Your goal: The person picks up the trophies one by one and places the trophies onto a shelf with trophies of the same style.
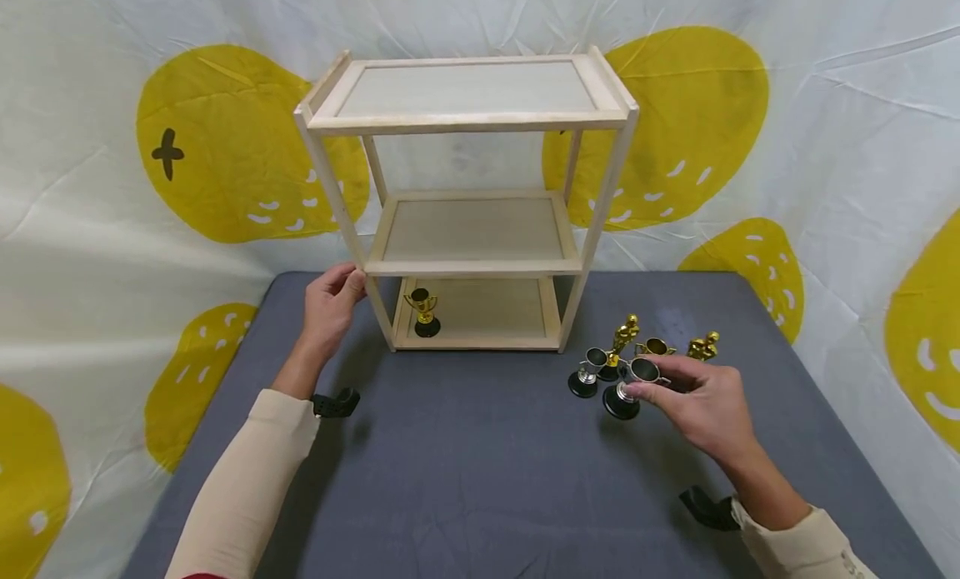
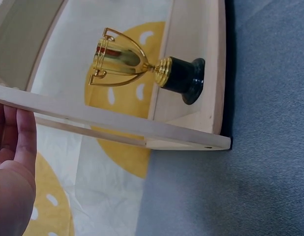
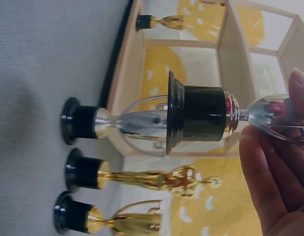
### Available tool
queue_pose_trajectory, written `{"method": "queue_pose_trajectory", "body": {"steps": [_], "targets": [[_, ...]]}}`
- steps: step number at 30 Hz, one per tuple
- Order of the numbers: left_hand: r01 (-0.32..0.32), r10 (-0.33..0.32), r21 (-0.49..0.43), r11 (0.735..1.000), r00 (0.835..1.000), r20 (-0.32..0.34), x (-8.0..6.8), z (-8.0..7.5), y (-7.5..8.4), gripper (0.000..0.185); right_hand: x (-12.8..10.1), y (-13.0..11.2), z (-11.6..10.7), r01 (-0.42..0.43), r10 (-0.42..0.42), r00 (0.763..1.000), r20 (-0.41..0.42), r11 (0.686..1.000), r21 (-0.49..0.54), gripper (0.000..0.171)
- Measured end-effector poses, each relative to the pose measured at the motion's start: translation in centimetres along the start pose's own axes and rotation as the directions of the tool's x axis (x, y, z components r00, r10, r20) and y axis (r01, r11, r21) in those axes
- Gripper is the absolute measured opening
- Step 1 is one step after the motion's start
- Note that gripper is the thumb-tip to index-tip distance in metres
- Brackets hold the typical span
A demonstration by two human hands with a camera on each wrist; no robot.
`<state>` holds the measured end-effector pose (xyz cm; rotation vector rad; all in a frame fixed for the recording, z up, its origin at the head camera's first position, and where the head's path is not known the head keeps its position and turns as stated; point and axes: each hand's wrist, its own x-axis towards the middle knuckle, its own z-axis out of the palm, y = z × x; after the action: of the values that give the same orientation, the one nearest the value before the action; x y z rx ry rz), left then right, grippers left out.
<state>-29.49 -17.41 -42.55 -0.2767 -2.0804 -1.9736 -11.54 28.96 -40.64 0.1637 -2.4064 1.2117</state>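
Note:
In my right hand (image 1: 705, 400) is a silver trophy cup (image 3: 272, 115) on a black base, pinched by its bowl between thumb and fingers. The right wrist view shows its base raised off the table. My left hand (image 1: 330, 304) touches the left front post of a pale wooden shelf (image 1: 476, 268), fingertips against the wood just by the middle tier. On the shelf's bottom tier, at the left, a gold trophy cup (image 1: 423, 311) stands upright on its black base.
Near the right hand stand a second silver cup (image 1: 588, 371), a gold figurine trophy (image 1: 624, 337), a gold cup (image 1: 656, 346) and another gold figurine trophy (image 1: 703, 346). Everything is on a grey cloth-covered table (image 1: 457, 462). A white curtain with yellow shapes hangs behind.

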Motion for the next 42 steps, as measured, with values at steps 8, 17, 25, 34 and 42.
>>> {"method": "queue_pose_trajectory", "body": {"steps": [8, 17, 25, 34, 42], "targets": [[-0.010, 0.010, 0.011, 1.000, 1.000, 0.003, -0.1, -0.3, 0.0, 0.034, 1.0, -1.4, -0.2, -0.042, 0.042, 0.999, 0.022, 0.999, 0.000, 0.036], [0.013, -0.013, 0.014, 1.000, 1.000, 0.002, -0.4, -0.3, -0.4, 0.033, 2.1, -2.7, -0.1, -0.012, 0.011, 0.999, 0.040, 1.000, 0.018, 0.035], [0.003, -0.003, -0.014, 1.000, 1.000, 0.000, -0.5, -0.2, -0.5, 0.023, 3.0, -3.8, 0.1, 0.013, -0.017, 0.998, 0.066, 0.998, 0.057, 0.033], [0.020, -0.020, 0.015, 1.000, 1.000, -0.009, -0.4, -0.1, -0.3, 0.034, 4.3, -5.0, 0.9, 0.003, -0.013, 0.995, 0.102, 0.995, 0.096, 0.031], [0.013, -0.013, 0.025, 1.000, 1.000, -0.012, -0.2, -0.1, -0.2, 0.037, 5.6, -5.9, 1.6, 0.060, -0.071, 0.993, 0.099, 0.992, 0.110, 0.031]]}}
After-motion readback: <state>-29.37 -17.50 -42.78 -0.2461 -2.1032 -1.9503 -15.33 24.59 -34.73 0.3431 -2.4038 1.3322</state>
